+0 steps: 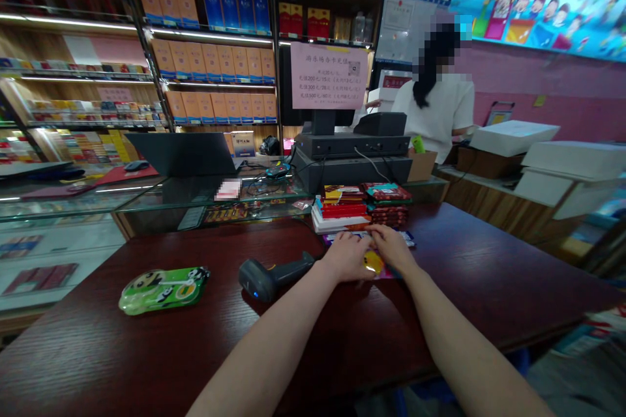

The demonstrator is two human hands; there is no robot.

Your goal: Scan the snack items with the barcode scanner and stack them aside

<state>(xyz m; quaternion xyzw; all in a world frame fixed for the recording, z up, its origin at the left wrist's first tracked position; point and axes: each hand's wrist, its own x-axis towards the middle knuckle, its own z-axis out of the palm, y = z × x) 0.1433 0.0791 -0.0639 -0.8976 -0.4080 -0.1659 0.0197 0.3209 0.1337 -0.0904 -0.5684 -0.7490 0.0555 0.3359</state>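
Note:
Both my hands meet at the middle of the dark red table (469,273), over a small packet with yellow and pink parts (374,263). My left hand (348,257) bends over the packet's left side, its fingers curled and partly hidden. My right hand (390,246) lies on its right side, fingers reaching toward my left hand. Just beyond them are a purple and white packet (407,238), a stack of red and white packs (340,212) and a pile of dark red packets (388,203). A black barcode scanner (264,280) rests left of my left hand.
A green panda package (169,290) lies at the left of the table. Behind stand a laptop (183,153), a monitor with a pink sign (327,75) and a glass counter (161,199). A person in white (435,111) stands beyond, near white boxes (513,137).

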